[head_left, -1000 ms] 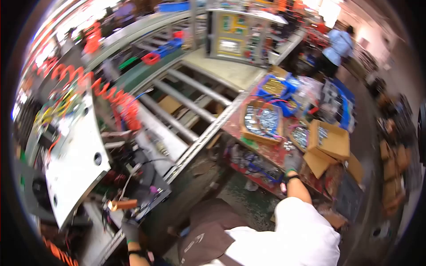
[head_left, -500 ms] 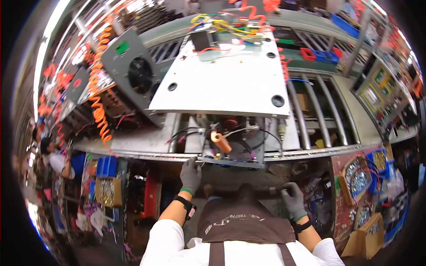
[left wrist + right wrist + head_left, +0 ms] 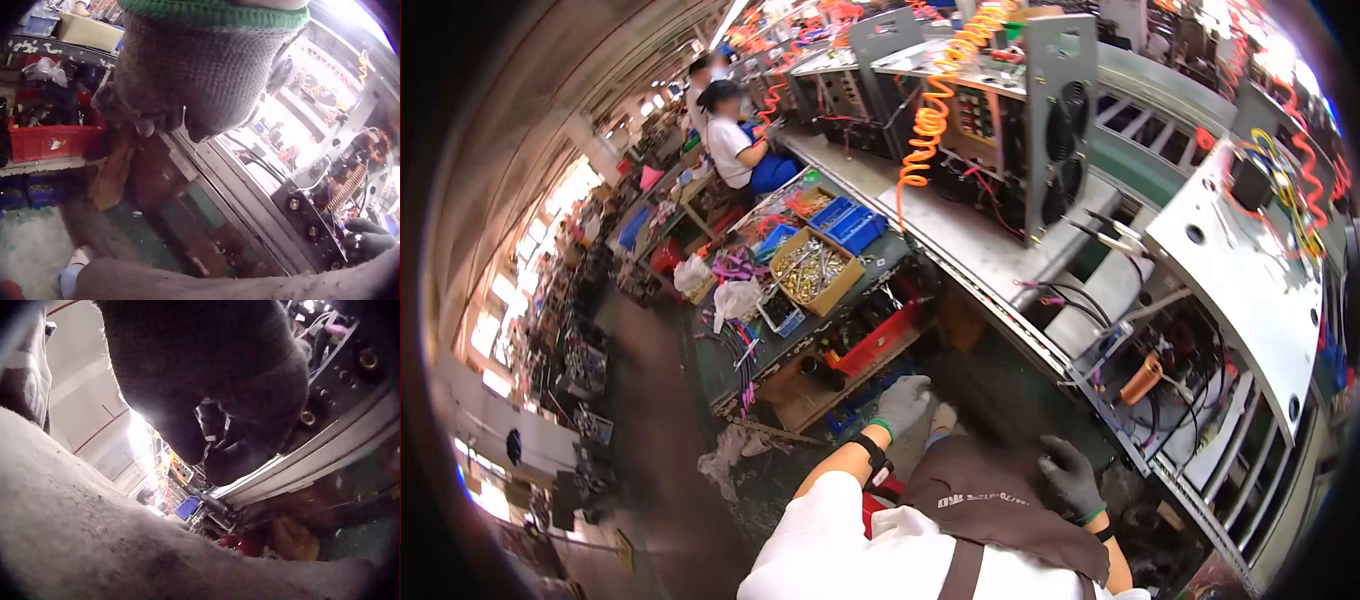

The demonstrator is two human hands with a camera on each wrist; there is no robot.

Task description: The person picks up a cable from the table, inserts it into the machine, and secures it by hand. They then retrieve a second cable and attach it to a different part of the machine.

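My left hand (image 3: 903, 405), in a grey knitted glove with a green cuff, hangs over the floor near the red bin (image 3: 878, 342) under the side bench. The left wrist view shows its glove (image 3: 194, 72) with fingers loosely bent and nothing gripped. My right hand (image 3: 1072, 482), also gloved, is beside the apron (image 3: 990, 510), left of the conveyor rail (image 3: 1090, 395). In the right wrist view the dark glove (image 3: 206, 381) has curled fingers with a small gap between them; I cannot tell whether they hold something small. A copper-coloured coil (image 3: 1142, 380) sits in the unit on the conveyor.
A cardboard box of metal fasteners (image 3: 815, 268) and blue bins (image 3: 848, 222) stand on the side bench (image 3: 720, 375). A white panel (image 3: 1250, 285) rises over the unit. An orange coiled hose (image 3: 930, 120) hangs above the rail. Another person (image 3: 735, 145) sits farther along the line.
My view has swung left, from the right-hand bench, past the white panel, to the left-hand bench. The right hand has left the fastener boxes; the left hand has come away from the rail.
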